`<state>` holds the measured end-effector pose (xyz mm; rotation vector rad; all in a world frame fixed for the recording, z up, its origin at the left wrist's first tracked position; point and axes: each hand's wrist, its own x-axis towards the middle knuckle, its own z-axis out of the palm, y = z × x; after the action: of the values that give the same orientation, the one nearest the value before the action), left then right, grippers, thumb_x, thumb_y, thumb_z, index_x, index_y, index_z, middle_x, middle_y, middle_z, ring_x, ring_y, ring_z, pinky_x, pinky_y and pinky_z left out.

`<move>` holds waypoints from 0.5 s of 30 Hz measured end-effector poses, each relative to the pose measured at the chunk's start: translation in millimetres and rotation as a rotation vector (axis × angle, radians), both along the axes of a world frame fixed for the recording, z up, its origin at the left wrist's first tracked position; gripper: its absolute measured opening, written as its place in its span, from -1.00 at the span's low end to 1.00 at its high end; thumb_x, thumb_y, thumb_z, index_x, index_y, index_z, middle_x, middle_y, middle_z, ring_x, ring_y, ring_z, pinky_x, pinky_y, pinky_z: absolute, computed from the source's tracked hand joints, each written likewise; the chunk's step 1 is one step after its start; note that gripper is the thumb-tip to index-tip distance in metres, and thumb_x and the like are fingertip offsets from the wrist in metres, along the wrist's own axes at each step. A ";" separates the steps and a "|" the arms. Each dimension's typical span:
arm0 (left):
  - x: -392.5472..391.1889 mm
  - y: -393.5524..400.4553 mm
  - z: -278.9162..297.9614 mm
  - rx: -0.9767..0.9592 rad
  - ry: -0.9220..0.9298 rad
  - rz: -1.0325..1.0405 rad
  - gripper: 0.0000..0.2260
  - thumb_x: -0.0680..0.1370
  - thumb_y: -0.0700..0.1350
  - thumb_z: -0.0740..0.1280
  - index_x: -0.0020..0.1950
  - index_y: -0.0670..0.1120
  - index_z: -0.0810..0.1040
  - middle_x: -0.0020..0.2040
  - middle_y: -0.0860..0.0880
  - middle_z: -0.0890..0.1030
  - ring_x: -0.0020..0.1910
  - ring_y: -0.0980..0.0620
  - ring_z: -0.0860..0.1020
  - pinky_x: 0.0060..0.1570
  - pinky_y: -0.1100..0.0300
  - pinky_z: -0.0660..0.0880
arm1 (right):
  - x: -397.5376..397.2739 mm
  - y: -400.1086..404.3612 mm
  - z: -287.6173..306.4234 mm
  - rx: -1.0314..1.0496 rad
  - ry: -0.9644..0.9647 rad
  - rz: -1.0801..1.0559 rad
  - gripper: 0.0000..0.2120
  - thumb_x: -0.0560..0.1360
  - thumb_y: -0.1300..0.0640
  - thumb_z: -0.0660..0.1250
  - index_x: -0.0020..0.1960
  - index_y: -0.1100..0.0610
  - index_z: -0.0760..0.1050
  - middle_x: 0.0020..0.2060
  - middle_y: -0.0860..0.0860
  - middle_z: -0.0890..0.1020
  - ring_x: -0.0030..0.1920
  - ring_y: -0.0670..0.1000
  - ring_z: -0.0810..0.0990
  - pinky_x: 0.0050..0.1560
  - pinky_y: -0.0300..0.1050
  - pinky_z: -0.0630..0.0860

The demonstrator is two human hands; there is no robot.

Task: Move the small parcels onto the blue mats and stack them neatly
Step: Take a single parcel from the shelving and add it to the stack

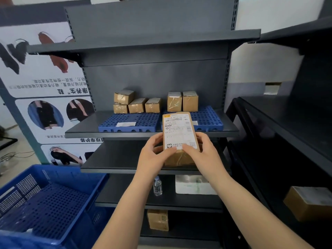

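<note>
I hold a small brown parcel (179, 133) with a white shipping label on top, in front of the shelf. My left hand (154, 151) grips its left side and my right hand (201, 150) its right side. Two blue perforated mats lie on the shelf behind it: the left mat (131, 122) and the right mat (206, 117). Several taped brown parcels (136, 104) sit at the back of the left mat, one stacked on another. Two taller parcels (182, 101) stand side by side at the back of the right mat.
A dark metal shelving unit (152, 56) fills the view, with another rack (287, 132) at right. A blue perforated crate (45, 200) stands at lower left. Lower shelves hold a water bottle (157, 187), a white package (194, 186) and a brown box (158, 220). Another box (309, 203) sits at right.
</note>
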<state>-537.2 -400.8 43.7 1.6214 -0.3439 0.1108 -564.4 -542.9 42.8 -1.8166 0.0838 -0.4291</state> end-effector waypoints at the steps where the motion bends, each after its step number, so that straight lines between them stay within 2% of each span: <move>1: 12.1 -5.6 -0.8 -0.005 0.002 -0.009 -0.60 0.43 -0.15 0.45 0.18 0.13 0.42 0.14 0.16 0.52 0.17 0.15 0.48 0.01 0.30 0.46 | 11.1 -5.4 -0.2 0.000 0.000 -0.003 -0.56 0.48 0.08 0.36 0.31 -0.01 0.30 0.29 -0.05 0.45 0.20 -0.11 0.43 -0.10 -0.38 0.37; 7: 92.4 -26.2 -3.0 0.006 0.018 -0.037 -0.57 0.43 -0.13 0.45 0.20 0.16 0.39 0.17 0.18 0.49 0.20 0.15 0.45 0.02 0.31 0.43 | 83.5 -24.2 1.5 0.007 0.003 -0.030 -0.61 0.48 0.06 0.37 0.21 -0.11 0.28 0.30 -0.07 0.44 0.18 -0.15 0.40 -0.08 -0.37 0.38; 12: 161.1 -23.8 2.0 -0.006 -0.002 -0.042 -0.57 0.44 -0.14 0.43 0.22 0.15 0.38 0.16 0.19 0.48 0.15 0.18 0.44 -0.10 0.35 0.41 | 153.5 -21.4 7.3 -0.003 0.008 -0.044 -0.54 0.49 0.07 0.35 0.34 -0.02 0.28 0.29 -0.07 0.43 0.13 -0.17 0.39 -0.16 -0.40 0.34; 15: 198.6 -18.0 5.7 -0.006 -0.014 -0.034 -0.58 0.45 -0.15 0.43 0.20 0.15 0.38 0.09 0.24 0.48 0.12 0.21 0.44 -0.06 0.33 0.43 | 193.4 -12.7 9.4 0.012 -0.005 -0.038 -0.53 0.49 0.08 0.36 0.34 -0.01 0.28 0.30 -0.06 0.44 0.19 -0.11 0.43 0.00 -0.27 0.45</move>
<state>-338.6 -418.8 49.4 1.6093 -0.3811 0.0970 -371.0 -555.6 52.2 -1.8042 0.1170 -0.4591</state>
